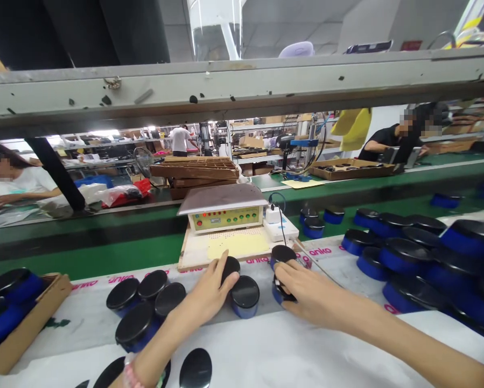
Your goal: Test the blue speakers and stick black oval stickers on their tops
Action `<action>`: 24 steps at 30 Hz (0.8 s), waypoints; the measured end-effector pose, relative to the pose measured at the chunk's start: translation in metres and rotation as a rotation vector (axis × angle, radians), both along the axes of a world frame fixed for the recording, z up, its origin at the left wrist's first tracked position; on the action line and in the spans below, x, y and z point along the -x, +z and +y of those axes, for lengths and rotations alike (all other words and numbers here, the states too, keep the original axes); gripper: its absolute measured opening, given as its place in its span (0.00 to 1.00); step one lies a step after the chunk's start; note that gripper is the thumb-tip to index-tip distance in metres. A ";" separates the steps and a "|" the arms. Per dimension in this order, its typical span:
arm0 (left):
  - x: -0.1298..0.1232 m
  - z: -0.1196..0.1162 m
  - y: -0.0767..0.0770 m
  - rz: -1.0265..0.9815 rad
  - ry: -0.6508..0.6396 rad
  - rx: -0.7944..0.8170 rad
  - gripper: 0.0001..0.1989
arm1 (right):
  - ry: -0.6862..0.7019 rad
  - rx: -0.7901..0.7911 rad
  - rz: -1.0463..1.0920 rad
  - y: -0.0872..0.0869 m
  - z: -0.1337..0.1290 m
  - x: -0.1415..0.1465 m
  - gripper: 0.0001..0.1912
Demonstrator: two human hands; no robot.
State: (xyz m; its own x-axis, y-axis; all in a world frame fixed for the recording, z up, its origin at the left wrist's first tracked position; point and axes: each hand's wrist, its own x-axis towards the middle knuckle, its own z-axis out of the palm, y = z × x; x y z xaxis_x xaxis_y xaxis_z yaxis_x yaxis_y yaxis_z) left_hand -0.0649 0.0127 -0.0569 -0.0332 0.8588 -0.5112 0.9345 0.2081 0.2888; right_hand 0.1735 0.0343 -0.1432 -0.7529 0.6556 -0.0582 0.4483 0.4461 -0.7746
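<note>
My left hand is closed round a small round container with a black top, at the middle of the bench. To its right my right hand grips another black-and-blue container, its fingers partly covering it. Just behind that one stands a similar container, close to my right fingertips. Between my two hands a blue container with a black lid stands upright, untouched. A loose black oval disc lies near the front edge, right of my left forearm.
Several containers stand left, with more in a cardboard box. Many others crowd the right side. A control box with a plug and cable sits behind my hands, below a shelf beam. Two people sit across the green belt.
</note>
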 end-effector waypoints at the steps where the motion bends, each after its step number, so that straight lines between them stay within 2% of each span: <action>1: 0.000 0.000 -0.009 -0.012 0.003 -0.010 0.31 | -0.005 0.039 0.041 -0.001 0.004 -0.003 0.06; 3: 0.000 0.003 -0.021 -0.039 0.010 -0.018 0.29 | -0.090 0.132 0.105 -0.005 0.014 -0.007 0.08; 6: -0.004 0.010 -0.026 -0.100 0.011 -0.005 0.27 | -0.316 0.193 0.080 -0.019 0.029 -0.006 0.13; 7: -0.006 0.012 -0.027 -0.121 0.007 0.002 0.27 | -0.350 0.195 0.068 -0.025 0.032 -0.004 0.13; 13: -0.020 0.020 -0.037 -0.228 -0.033 0.046 0.24 | -0.374 0.239 0.076 -0.049 0.039 0.008 0.15; 16: -0.019 0.018 -0.039 -0.216 0.009 0.039 0.27 | -0.515 0.227 0.001 -0.064 0.066 -0.003 0.15; 19: -0.016 0.016 -0.036 -0.196 0.052 0.000 0.28 | -0.690 0.192 -0.128 -0.087 0.097 -0.018 0.15; 22: -0.013 0.014 -0.033 -0.200 0.081 -0.020 0.26 | -0.743 0.182 -0.207 -0.106 0.111 -0.024 0.17; 24: -0.011 0.013 -0.033 -0.210 0.105 -0.028 0.25 | -0.742 0.172 -0.227 -0.109 0.111 -0.025 0.16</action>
State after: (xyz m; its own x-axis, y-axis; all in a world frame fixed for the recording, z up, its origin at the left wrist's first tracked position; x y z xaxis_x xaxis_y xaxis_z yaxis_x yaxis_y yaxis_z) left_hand -0.0536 0.0254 -0.0896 -0.0188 0.8700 -0.4927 0.8266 0.2907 0.4819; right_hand 0.1985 0.1454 -0.2522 -0.0809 0.9492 -0.3040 0.7366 -0.1485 -0.6598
